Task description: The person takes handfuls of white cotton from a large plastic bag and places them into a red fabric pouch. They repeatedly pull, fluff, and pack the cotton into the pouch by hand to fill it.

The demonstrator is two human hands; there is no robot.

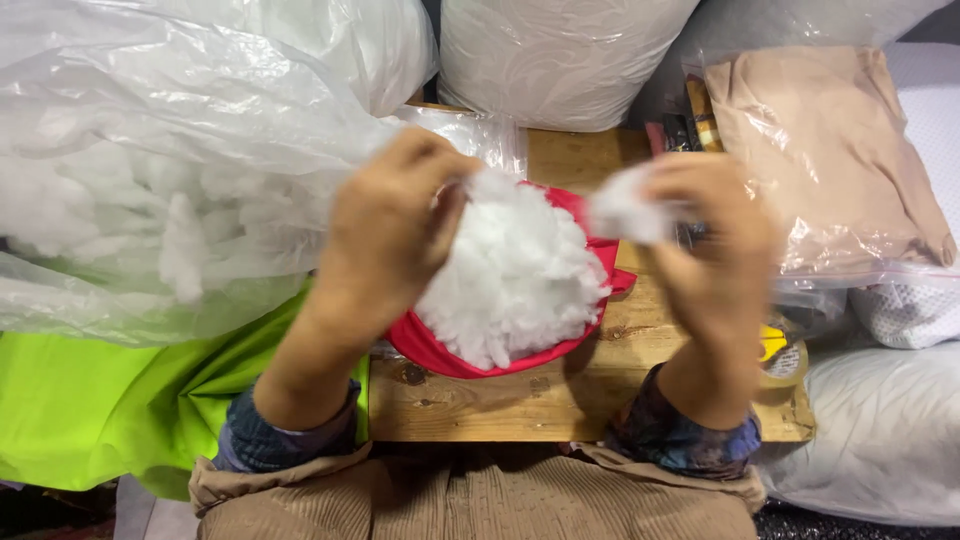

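White stuffing (515,265) heaped in a red fabric cover (450,355), on a small wooden table (520,400) directly below the head camera. Heap piled above the cover's edge, red cloth showing under it and at the far right side.

Left hand (385,235) curled over the left flank of the heap, fingers pressed into the fibre and closed on a clump of it; fingertips hidden in the white, so depth of the hold impossible to tell. Wrist in a dark patterned cuff.

Right hand (715,255) raised just to the right of the heap, blurred, fingers pinched together on a small separate tuft of stuffing (625,212). Tuft near the heap but apart from it.

Rest of the scene: large clear plastic bag (150,170) full of the same white fibre at the left, lying over a bright green sheet (100,400). Two more stuffed white sacks (560,55) behind the table. Clear bag with folded beige cloth (820,150) at the right, touching the table's far corner. Roll of tape (785,355) at the table's right edge, partly hidden by the right forearm. White pillow (880,430) at lower right. Ribbed tan garment (470,505) along the bottom edge
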